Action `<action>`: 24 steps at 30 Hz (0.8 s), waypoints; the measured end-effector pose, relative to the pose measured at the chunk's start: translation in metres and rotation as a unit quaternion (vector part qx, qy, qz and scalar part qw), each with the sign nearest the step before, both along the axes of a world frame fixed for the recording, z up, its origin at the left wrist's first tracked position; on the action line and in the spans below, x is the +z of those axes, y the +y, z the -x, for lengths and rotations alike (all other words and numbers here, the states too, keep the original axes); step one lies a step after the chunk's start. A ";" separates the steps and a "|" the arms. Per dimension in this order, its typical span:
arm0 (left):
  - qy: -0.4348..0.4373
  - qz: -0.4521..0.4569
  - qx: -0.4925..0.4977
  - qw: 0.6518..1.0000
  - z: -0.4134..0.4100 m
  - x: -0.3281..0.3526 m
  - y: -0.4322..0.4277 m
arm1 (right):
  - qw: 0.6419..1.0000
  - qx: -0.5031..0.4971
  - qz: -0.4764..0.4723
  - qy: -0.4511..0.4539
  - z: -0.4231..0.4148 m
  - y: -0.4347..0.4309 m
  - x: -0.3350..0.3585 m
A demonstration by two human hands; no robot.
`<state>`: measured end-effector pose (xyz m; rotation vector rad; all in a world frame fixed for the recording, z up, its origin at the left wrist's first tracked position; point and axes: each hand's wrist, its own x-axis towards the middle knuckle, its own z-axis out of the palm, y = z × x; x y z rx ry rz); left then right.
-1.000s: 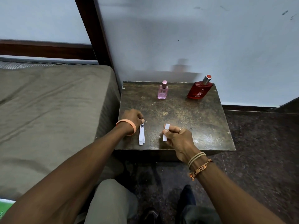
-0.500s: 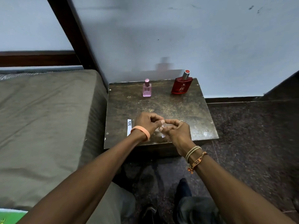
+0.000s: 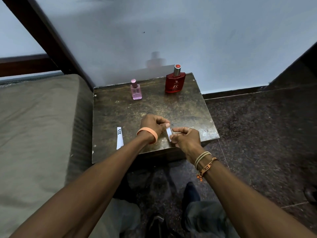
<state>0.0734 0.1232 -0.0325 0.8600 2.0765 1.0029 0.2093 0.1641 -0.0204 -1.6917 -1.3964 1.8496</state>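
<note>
A small white paper strip [image 3: 169, 133] is held above the front of a dark worn table [image 3: 180, 109]. My right hand [image 3: 186, 137] pinches its lower end between thumb and fingers. My left hand [image 3: 153, 124], with an orange wristband, has its fingers curled and its fingertips at the strip's upper end. A second white strip with black marks [image 3: 119, 137] lies flat on the table, left of my left wrist.
A small pink perfume bottle [image 3: 136, 90] and a larger red one [image 3: 175, 79] stand at the table's back edge by the wall. A bed with an olive cover [image 3: 37, 126] adjoins the table on the left. Dark speckled floor [image 3: 257, 134] lies to the right.
My left hand let go of the marked strip, which stays on the table, and moved right to meet my right hand at the small strip. The view has shifted.
</note>
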 end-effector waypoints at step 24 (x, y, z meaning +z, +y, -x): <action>0.103 0.014 0.038 0.994 0.002 -0.022 0.014 | 1.000 -0.019 -0.004 -0.001 0.012 0.015 -0.012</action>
